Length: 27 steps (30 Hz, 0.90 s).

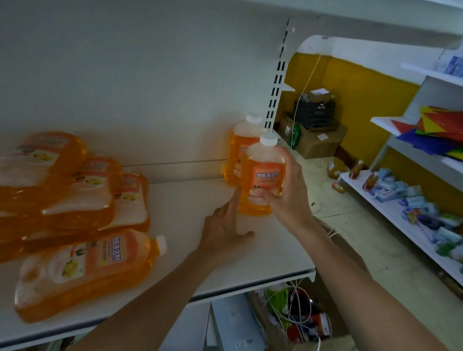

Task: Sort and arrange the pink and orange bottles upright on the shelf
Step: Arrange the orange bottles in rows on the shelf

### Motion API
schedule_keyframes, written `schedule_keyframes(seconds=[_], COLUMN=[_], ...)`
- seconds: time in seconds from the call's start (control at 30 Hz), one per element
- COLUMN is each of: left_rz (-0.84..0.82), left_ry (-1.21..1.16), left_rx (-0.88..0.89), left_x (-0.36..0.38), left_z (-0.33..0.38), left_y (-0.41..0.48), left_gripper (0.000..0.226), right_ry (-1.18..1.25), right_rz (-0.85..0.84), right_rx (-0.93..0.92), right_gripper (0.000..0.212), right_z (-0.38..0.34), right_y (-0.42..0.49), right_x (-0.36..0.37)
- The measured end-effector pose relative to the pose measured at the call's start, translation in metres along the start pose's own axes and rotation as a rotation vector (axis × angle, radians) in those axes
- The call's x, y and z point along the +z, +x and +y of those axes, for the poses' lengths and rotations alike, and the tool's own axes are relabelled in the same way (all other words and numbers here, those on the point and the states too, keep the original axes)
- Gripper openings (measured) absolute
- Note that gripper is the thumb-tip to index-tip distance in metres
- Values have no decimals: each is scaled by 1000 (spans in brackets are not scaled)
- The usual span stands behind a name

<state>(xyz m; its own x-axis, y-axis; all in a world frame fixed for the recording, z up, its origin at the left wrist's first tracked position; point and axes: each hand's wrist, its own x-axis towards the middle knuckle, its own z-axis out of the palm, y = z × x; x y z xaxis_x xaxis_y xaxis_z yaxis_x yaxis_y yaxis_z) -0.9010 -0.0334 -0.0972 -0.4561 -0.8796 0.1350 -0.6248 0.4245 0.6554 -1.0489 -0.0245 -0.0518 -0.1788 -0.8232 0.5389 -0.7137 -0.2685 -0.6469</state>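
Upright orange bottle, near centre toward 3 o'clock: orange label reads 地板清洁剂; lying orange bottle at 7 o'clock: label shows 清洁剂 sideways; other labels blurred.

the right hand grips an upright orange bottle near the shelf's right edge, with a second bottle just behind it at the back corner. the left hand lies on the shelf — forefinger against the gripped bottle.

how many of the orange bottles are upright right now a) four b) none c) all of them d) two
d: only two are upright, at the right end of the shelf: the front bottle, gripped by the right hand, and the rear bottle just behind it, while the pile at the left lies on its sides.
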Motion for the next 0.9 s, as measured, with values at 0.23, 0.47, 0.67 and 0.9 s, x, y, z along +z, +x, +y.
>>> schedule_keyframes(seconds=[0.23,0.47,0.67,0.9], left_rz=[-24,-58,-88,-223], left_ry=[41,19,26,-65], left_rx=[-13,-46,-25,8], left_x=[-1,-6,-6,-29], left_z=[3,8,4,4], left_y=[-1,-5,-2,-17], left_gripper=[78,68,50,41], right_ry=[1,20,-7,-317], right_rz=[-48,-39,-44,-65], right_rx=[61,95,149,267], right_gripper=[89,92,94,94], right_z=[4,9,7,-14], right_y=[22,33,37,42], right_x=[3,12,18,12])
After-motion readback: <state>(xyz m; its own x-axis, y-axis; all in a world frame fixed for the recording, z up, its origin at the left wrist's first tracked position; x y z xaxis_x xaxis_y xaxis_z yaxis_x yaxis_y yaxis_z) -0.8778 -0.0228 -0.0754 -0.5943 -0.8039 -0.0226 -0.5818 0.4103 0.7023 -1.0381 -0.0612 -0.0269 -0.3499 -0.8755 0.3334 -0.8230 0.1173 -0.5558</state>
